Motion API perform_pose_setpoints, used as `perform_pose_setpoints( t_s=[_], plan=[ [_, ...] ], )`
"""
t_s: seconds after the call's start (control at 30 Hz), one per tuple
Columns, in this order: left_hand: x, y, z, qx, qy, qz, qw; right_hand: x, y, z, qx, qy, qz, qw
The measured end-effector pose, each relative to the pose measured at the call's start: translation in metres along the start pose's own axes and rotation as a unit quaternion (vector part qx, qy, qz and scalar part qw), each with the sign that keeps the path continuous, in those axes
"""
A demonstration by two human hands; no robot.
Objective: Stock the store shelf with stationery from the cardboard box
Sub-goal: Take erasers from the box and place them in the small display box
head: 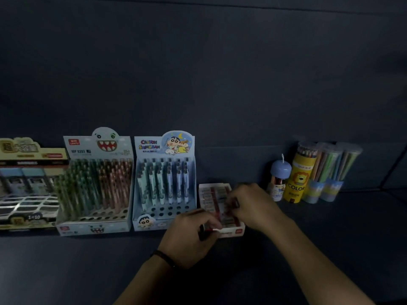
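Fingers [208, 219] of your left hand [192, 237] curl round the front corner of the small white-and-red cardboard tray [211, 193], just right of the blue cartoon pen display box [164, 186]; whether your right hand [255, 206] grips is blurred, undeterminable. Tray judged light, flimsy: hold both side walls.

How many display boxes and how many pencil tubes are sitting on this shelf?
Tall display boxes: 3
Low red-and-white box: 1
Yellow pencil tube: 1
Clear pencil tubes: 2
Small blue-capped tube: 1
Total: 8
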State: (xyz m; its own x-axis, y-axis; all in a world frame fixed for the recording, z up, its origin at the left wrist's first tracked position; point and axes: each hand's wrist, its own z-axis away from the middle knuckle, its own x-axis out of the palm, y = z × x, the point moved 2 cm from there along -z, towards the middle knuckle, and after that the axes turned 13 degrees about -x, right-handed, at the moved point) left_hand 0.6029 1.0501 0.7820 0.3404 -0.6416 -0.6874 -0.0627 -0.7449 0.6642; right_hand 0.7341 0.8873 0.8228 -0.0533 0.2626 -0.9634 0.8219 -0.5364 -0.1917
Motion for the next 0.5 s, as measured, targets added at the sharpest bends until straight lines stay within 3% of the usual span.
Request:
perform_pose_setpoints(
  t_s=[0.5],
  plan=[
    [-0.0002,-0.0031,-0.0007,-0.012,-0.020,-0.007,1.000,0.0060,-0.0001,0.0029,0.005,0.009,-0.006,1.000]
  ],
)
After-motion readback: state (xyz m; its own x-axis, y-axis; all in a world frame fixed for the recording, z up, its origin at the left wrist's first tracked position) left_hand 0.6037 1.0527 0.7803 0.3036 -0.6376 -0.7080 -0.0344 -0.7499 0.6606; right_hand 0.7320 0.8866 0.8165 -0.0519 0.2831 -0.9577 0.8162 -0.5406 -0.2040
